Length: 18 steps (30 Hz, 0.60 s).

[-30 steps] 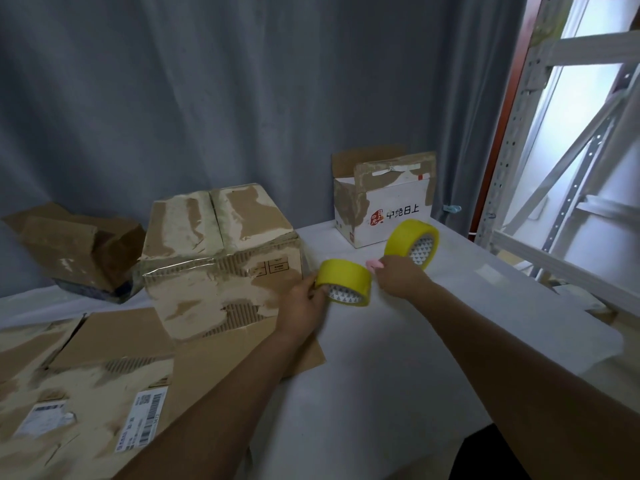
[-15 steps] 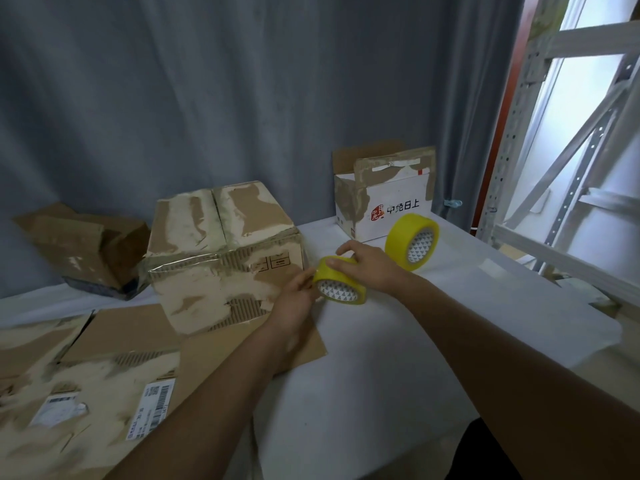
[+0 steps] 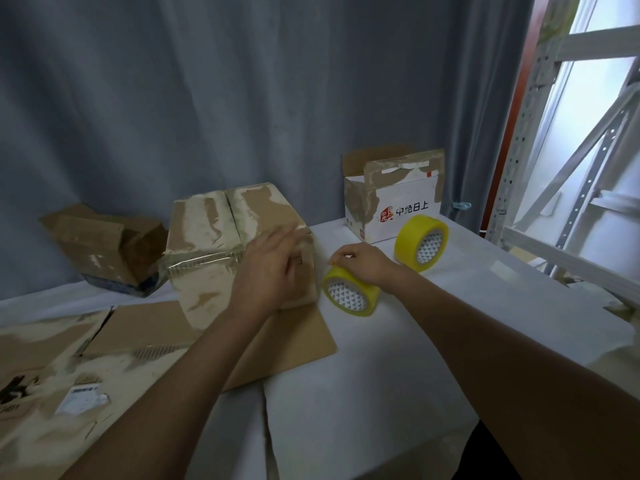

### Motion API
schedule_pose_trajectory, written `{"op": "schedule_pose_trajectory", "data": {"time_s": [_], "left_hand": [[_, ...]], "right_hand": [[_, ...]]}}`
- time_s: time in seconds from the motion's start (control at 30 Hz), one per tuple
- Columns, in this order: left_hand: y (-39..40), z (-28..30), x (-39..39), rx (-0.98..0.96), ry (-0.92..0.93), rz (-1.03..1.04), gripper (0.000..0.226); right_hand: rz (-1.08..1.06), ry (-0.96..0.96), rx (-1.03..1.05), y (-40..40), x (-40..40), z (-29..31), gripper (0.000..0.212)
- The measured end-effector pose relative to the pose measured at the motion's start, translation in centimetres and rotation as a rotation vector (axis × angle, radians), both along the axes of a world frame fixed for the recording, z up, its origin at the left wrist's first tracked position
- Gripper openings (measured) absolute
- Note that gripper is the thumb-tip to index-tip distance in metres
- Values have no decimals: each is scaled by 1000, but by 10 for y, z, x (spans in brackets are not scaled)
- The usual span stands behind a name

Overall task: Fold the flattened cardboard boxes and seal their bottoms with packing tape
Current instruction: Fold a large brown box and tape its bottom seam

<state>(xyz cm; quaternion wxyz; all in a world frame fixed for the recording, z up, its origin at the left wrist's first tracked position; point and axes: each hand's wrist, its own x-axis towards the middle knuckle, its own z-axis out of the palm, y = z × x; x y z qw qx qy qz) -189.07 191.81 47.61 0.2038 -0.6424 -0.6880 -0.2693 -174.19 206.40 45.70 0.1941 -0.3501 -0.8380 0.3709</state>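
A folded brown cardboard box (image 3: pixel 214 244) stands bottom-up on the white table, its flaps closed and worn with old tape marks. My left hand (image 3: pixel 273 268) lies with straight, blurred fingers against the box's right front corner. A yellow roll of packing tape (image 3: pixel 348 294) stands on edge just right of the box. My right hand (image 3: pixel 367 263) grips this roll from above, fingers curled over its rim. A second yellow tape roll (image 3: pixel 422 242) stands farther right, untouched.
Flattened cardboard (image 3: pixel 62 368) lies at the near left, partly under the folded box. A crumpled open box (image 3: pixel 107 251) sits at the back left, and a white printed box (image 3: pixel 394 199) at the back. A grey curtain hangs behind; a metal rack (image 3: pixel 568 168) stands right.
My left hand let go of the tape roll and moved left onto the folded box. My right hand came off the far roll and now holds the near roll alone.
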Motion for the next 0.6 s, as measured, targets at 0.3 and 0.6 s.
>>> {"op": "schedule_pose_trajectory", "data": {"time_s": [0.3, 0.6], "left_hand": [[5, -6, -6, -45, 267, 205, 53], [4, -6, -12, -80, 294, 165, 61]], "right_hand": [[-97, 38, 186, -1, 18, 8, 14], [-137, -240, 587, -6, 43, 13, 18]]}}
